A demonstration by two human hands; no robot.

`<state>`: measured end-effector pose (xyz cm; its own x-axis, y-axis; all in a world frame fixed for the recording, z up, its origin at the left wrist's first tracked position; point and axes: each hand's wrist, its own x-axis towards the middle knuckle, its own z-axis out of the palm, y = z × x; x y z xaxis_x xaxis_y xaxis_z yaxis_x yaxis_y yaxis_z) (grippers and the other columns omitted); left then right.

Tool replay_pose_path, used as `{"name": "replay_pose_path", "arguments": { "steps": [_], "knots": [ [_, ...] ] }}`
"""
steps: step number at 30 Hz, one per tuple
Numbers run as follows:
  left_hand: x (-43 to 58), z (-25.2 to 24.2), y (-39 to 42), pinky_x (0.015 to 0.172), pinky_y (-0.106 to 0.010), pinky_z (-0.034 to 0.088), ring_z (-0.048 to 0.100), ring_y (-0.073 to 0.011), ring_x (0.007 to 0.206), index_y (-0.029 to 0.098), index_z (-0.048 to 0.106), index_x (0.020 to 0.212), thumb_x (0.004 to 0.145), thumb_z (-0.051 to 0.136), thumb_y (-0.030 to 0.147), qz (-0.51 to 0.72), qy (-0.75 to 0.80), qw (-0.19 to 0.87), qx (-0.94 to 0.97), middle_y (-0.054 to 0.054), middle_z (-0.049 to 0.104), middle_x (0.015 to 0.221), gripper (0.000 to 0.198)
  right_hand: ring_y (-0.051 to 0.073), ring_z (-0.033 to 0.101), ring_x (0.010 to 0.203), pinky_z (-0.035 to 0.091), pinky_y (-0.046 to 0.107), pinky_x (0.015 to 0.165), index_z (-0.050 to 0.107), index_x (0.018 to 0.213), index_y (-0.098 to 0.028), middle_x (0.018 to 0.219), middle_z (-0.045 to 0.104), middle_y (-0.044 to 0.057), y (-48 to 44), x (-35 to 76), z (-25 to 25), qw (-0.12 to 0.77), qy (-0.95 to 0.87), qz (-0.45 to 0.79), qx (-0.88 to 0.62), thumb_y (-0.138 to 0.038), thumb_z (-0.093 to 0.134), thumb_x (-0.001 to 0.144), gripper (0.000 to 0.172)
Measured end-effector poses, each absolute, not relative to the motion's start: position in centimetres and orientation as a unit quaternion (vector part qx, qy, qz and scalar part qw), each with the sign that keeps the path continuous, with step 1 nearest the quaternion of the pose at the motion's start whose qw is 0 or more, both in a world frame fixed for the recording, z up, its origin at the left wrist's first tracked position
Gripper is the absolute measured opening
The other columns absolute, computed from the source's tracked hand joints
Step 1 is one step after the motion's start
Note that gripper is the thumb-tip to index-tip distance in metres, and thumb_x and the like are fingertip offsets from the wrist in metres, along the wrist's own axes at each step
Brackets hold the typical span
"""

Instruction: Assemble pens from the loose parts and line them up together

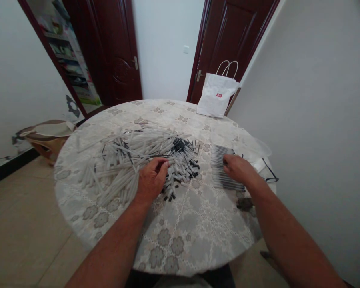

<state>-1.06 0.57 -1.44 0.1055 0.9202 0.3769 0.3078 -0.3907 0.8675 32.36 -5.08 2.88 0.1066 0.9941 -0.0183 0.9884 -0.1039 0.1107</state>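
A large heap of thin, whitish translucent tubes point(120, 188) lies on the table, several with black tips. My left hand point(152, 179) is over the near right side of this heap, thumb and fingers pinched together; what they hold, if anything, is too small to tell. To the right, slim grey tubes point(219, 170) lie side by side in a neat row. My right hand point(238, 169) is closed over the right end of that row, its fingertips bent down and partly hidden, so I cannot make out what they grip. Short black pieces point(179, 145) are clustered at the heap's right.
The round table has a flowered cloth point(198, 236). Eyeglasses point(270, 179) and clear plastic film point(259, 148) lie at the right edge. A white paper bag point(217, 96) stands at the back right. A brown chair or stool point(48, 146) is at the left.
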Motion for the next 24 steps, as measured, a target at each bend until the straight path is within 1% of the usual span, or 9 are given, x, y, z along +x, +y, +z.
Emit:
{"name": "replay_pose_path", "arguments": {
  "steps": [3, 6, 9, 13, 16, 17, 19, 22, 24],
  "knots": [
    [-1.0, -1.3, 0.3, 0.068, -0.025, 0.051, 0.067, -0.0155, 0.069, 0.021, 0.07, 0.099, 0.093, 0.057, 0.038, 0.484, 0.46, 0.303, 0.68, -0.001, 0.074, 0.084, 0.023, 0.019, 0.061, 0.081, 0.038, 0.028, 0.073, 0.059, 0.102, -0.018, 0.093, 0.069, 0.009, -6.1, 28.3, 3.3, -0.069, 0.716, -0.023, 0.694, -0.021, 0.05, 0.091, 0.015],
    [-1.0, -1.0, 0.2, 0.069, -0.026, 0.051, 0.067, -0.0154, 0.069, 0.02, 0.069, 0.1, 0.093, 0.056, 0.038, 0.485, 0.463, 0.317, 0.671, -0.002, 0.075, 0.087, 0.023, 0.018, 0.061, 0.081, 0.038, 0.026, 0.073, 0.056, 0.106, -0.02, 0.092, 0.068, 0.005, -6.9, 22.9, 2.1, -0.147, 0.757, -0.109, 0.628, -0.02, 0.045, 0.093, 0.016],
    [-1.0, -1.0, 0.2, 0.068, -0.026, 0.051, 0.067, -0.0155, 0.069, 0.021, 0.069, 0.101, 0.093, 0.055, 0.039, 0.489, 0.468, 0.333, 0.657, -0.002, 0.075, 0.089, 0.024, 0.02, 0.063, 0.086, 0.039, 0.027, 0.075, 0.055, 0.109, -0.019, 0.096, 0.069, 0.007, -7.2, 18.7, -0.3, -0.148, 0.74, -0.094, 0.649, -0.02, 0.046, 0.094, 0.018],
    [-0.8, -1.0, 0.2, 0.067, -0.026, 0.051, 0.066, -0.0155, 0.068, 0.021, 0.069, 0.099, 0.093, 0.056, 0.039, 0.489, 0.466, 0.335, 0.657, -0.002, 0.075, 0.086, 0.023, 0.023, 0.064, 0.088, 0.04, 0.029, 0.072, 0.059, 0.101, -0.019, 0.101, 0.068, 0.01, -7.1, 16.9, -3.2, -0.084, 0.719, -0.043, 0.688, -0.032, 0.053, 0.094, 0.016],
    [-0.8, -1.2, 0.2, 0.066, -0.026, 0.05, 0.066, -0.0159, 0.068, 0.021, 0.069, 0.098, 0.093, 0.056, 0.038, 0.481, 0.456, 0.334, 0.67, -0.002, 0.074, 0.084, 0.022, 0.022, 0.064, 0.085, 0.039, 0.028, 0.071, 0.061, 0.097, -0.02, 0.1, 0.068, 0.009, -7.1, 17.3, -4.0, -0.093, 0.723, -0.046, 0.683, -0.03, 0.054, 0.093, 0.013],
    [-0.7, -1.2, 0.1, 0.066, -0.026, 0.05, 0.066, -0.0162, 0.068, 0.021, 0.069, 0.098, 0.093, 0.057, 0.038, 0.48, 0.455, 0.335, 0.671, -0.002, 0.074, 0.084, 0.022, 0.021, 0.064, 0.084, 0.039, 0.028, 0.071, 0.061, 0.096, -0.02, 0.098, 0.068, 0.008, -7.1, 17.5, -4.1, -0.118, 0.72, -0.055, 0.682, -0.03, 0.054, 0.093, 0.012],
    [-0.7, -1.3, 0.1, 0.066, -0.026, 0.05, 0.066, -0.0163, 0.069, 0.021, 0.069, 0.099, 0.093, 0.057, 0.038, 0.48, 0.451, 0.338, 0.672, -0.003, 0.074, 0.085, 0.022, 0.02, 0.063, 0.08, 0.04, 0.028, 0.072, 0.061, 0.095, -0.02, 0.09, 0.068, 0.005, -7.1, 17.9, -4.0, -0.202, 0.696, -0.085, 0.683, -0.03, 0.052, 0.095, 0.013],
    [-0.5, -1.4, -0.1, 0.067, -0.027, 0.051, 0.066, -0.0163, 0.07, 0.021, 0.07, 0.103, 0.093, 0.059, 0.038, 0.467, 0.428, 0.366, 0.682, -0.003, 0.074, 0.087, 0.023, 0.018, 0.06, 0.076, 0.041, 0.027, 0.071, 0.061, 0.097, -0.02, 0.082, 0.066, 0.002, -6.9, 18.4, -3.8, -0.371, 0.625, -0.152, 0.67, -0.039, 0.05, 0.099, 0.022],
    [-0.2, -1.4, -0.4, 0.067, -0.028, 0.051, 0.066, -0.0166, 0.07, 0.021, 0.072, 0.108, 0.09, 0.063, 0.037, 0.443, 0.401, 0.391, 0.7, -0.004, 0.075, 0.087, 0.025, 0.017, 0.057, 0.072, 0.042, 0.026, 0.069, 0.061, 0.095, -0.02, 0.079, 0.063, 0.0, -6.7, 18.6, -4.0, -0.451, 0.586, -0.191, 0.645, -0.045, 0.053, 0.098, 0.027]
  ]
}}
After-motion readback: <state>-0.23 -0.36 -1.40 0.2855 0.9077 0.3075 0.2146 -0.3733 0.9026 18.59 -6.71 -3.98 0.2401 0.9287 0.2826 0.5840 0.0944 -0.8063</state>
